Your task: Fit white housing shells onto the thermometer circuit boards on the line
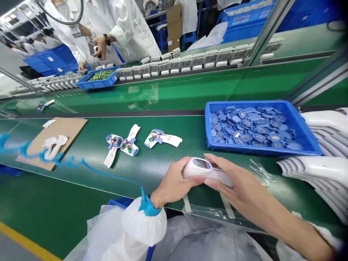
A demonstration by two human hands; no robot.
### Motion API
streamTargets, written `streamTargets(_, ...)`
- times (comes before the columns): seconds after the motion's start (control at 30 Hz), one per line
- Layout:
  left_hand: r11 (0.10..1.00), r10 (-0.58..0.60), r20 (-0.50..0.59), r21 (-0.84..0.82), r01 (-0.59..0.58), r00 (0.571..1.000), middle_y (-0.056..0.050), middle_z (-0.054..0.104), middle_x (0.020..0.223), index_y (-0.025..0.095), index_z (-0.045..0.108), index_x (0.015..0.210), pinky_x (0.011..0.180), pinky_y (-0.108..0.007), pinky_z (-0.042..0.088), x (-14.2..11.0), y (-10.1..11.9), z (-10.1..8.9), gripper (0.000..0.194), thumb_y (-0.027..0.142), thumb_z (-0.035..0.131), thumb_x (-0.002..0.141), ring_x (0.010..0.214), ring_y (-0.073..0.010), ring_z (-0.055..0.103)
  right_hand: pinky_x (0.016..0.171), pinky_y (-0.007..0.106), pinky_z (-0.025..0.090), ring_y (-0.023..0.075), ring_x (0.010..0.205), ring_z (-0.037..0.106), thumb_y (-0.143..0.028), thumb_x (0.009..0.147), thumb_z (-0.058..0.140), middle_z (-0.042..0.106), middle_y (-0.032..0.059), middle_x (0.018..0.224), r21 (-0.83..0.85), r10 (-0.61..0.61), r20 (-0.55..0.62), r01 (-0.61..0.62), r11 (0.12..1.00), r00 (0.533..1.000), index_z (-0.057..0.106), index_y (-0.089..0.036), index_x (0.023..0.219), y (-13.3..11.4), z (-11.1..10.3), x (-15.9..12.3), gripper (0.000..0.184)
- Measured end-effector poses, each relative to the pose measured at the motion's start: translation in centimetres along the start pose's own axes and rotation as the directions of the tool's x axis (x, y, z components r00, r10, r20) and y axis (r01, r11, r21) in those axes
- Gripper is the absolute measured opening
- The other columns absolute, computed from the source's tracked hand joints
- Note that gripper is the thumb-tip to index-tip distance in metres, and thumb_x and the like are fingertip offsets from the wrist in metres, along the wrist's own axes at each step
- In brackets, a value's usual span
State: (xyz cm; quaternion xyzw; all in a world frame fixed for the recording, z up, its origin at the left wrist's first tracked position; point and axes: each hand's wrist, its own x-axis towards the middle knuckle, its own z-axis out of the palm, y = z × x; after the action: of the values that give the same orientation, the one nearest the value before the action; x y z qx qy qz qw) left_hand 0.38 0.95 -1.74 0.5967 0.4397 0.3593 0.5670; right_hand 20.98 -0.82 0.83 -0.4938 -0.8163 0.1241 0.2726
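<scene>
A white handheld thermometer with a small grey display framed in blue is held low over the green bench. My left hand wraps its display end, with thumb and fingers on either side. Around the handle end, my right hand is closed, its fingertips close to the left ones. Left of my hands lies an open white half-shell with a circuit board and wires. Further left, two more half-shells with boards lie crossed. A blue wrist strap with a coiled cord is on my left wrist.
A blue bin of small blue parts stands at the back right. Stacked white shells line the right edge. Cardboard with white parts lies left. Behind runs a green conveyor; a person works across it.
</scene>
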Motion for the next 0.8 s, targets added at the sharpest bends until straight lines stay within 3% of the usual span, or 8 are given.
streamTargets(0.1,0.997,-0.022,0.03,0.076,0.019,0.999,-0.005,0.075,0.102,0.02,0.07,0.114,0.073,-0.03,0.046,0.2,0.4,0.7,0.048,0.045,0.087,0.077,0.088,-0.0212,0.065,0.062,0.026,0.051,0.0149,0.077,0.067,-0.054,0.104,0.05,0.073,0.0018,0.095,0.253,0.199,-0.023,-0.187,0.949,0.98,0.071,-0.024,0.101,-1.3,0.0,1.4,0.036)
streamTargets(0.2,0.993,-0.022,0.126,0.119,0.007,0.992,-0.006,0.075,0.097,0.02,0.069,0.106,0.067,-0.031,0.045,0.4,0.5,1.6,0.035,0.035,0.082,0.078,0.084,-0.0239,0.067,0.056,0.029,0.038,0.0122,0.057,0.051,-0.059,0.102,0.051,0.058,-0.0009,0.065,0.096,0.247,-0.216,-0.231,0.968,0.945,0.056,-0.022,0.064,-2.8,1.3,2.8,0.053)
streamTargets(0.33,0.921,0.089,0.16,0.362,-0.142,0.983,-0.009,0.074,0.084,0.018,0.07,0.105,0.062,-0.036,0.04,0.4,0.4,2.9,0.022,0.025,0.065,0.085,0.071,-0.0267,0.067,0.054,0.031,0.027,0.0118,0.053,0.043,-0.049,0.106,0.048,0.049,-0.0007,0.055,-0.231,0.074,-0.364,-0.167,0.959,0.928,0.043,-0.021,0.056,-3.4,2.9,3.5,0.057)
streamTargets(0.43,0.815,0.147,0.074,0.556,-0.163,0.986,-0.015,0.076,0.087,0.015,0.068,0.109,0.062,-0.04,0.039,0.4,0.4,3.5,0.028,0.023,0.062,0.083,0.07,-0.0313,0.069,0.054,0.032,0.026,0.0106,0.05,0.038,-0.036,0.106,0.049,0.041,-0.0019,0.051,-0.233,-0.056,-0.442,-0.055,0.971,0.895,0.034,-0.022,0.054,-3.3,2.6,3.7,0.055)
streamTargets(0.5,0.797,0.161,0.045,0.583,-0.157,0.986,-0.016,0.076,0.091,0.014,0.067,0.11,0.062,-0.039,0.04,0.5,0.5,3.4,0.028,0.023,0.062,0.084,0.073,-0.0326,0.07,0.056,0.031,0.03,0.0106,0.051,0.04,-0.032,0.105,0.05,0.043,-0.002,0.053,-0.177,-0.043,-0.46,-0.044,0.983,0.887,0.035,-0.022,0.056,-3.3,1.9,3.7,0.053)
streamTargets(0.57,0.832,0.18,0.09,0.517,-0.201,0.979,-0.013,0.077,0.093,0.016,0.066,0.108,0.063,-0.037,0.044,0.6,0.8,3.3,0.025,0.026,0.063,0.085,0.076,-0.0311,0.072,0.06,0.03,0.033,0.0111,0.055,0.043,-0.032,0.106,0.051,0.047,-0.0016,0.056,-0.168,-0.01,-0.443,-0.072,0.983,0.896,0.04,-0.022,0.058,-3.4,1.3,3.5,0.05)
streamTargets(0.67,0.851,0.194,0.171,0.46,-0.252,0.966,-0.01,0.077,0.089,0.019,0.067,0.1,0.064,-0.035,0.048,0.7,0.9,3.6,0.018,0.028,0.065,0.085,0.076,-0.0288,0.073,0.057,0.031,0.03,0.0106,0.054,0.041,-0.028,0.105,0.05,0.044,-0.0024,0.054,-0.285,-0.099,-0.419,-0.027,0.958,0.903,0.04,-0.022,0.057,-3.2,1.3,3.5,0.05)
streamTargets(0.8,0.747,0.174,0.11,0.633,-0.203,0.979,-0.012,0.077,0.087,0.015,0.066,0.103,0.067,-0.039,0.051,1.1,0.8,4.0,0.028,0.032,0.066,0.081,0.076,-0.033,0.073,0.053,0.033,0.025,0.0103,0.049,0.035,-0.025,0.103,0.05,0.039,-0.0027,0.048,-0.347,-0.199,-0.508,0.013,0.938,0.838,0.035,-0.022,0.051,-2.8,1.5,4.1,0.054)
